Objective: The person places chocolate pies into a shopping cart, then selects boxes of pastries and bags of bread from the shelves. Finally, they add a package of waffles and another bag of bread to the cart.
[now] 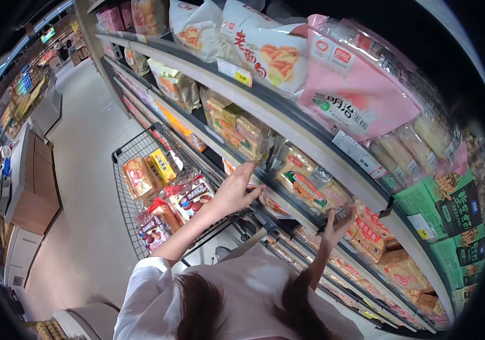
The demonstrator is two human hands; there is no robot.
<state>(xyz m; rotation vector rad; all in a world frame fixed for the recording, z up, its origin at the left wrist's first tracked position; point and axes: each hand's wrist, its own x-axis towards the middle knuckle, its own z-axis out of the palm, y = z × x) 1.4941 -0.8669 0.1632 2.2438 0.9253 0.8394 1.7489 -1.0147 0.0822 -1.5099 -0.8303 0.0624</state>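
A clear-wrapped bread package (309, 184) with a green and orange label lies at the front of the middle shelf. My right hand (337, 228) is at its right end, with thumb and fingers around the wrapper's corner. My left hand (235, 190) is at the shelf edge, left of that package, its thumb and fingers apart and nothing seen between them. Behind it, a similar bread package (235, 127) stands on the same shelf. The shopping cart (119, 195) to my left holds several wrapped snacks, among them a yellow packet (162, 165) and a red-and-white bag (191, 198).
Above, the upper shelf carries a pink cake bag (356, 85) and white bread bags (265, 48). Green nut packs (452, 207) hang at the right. Lower shelves hold more packaged bread (404, 269). Across the aisle floor (81, 130) stands a wood-fronted counter (33, 184).
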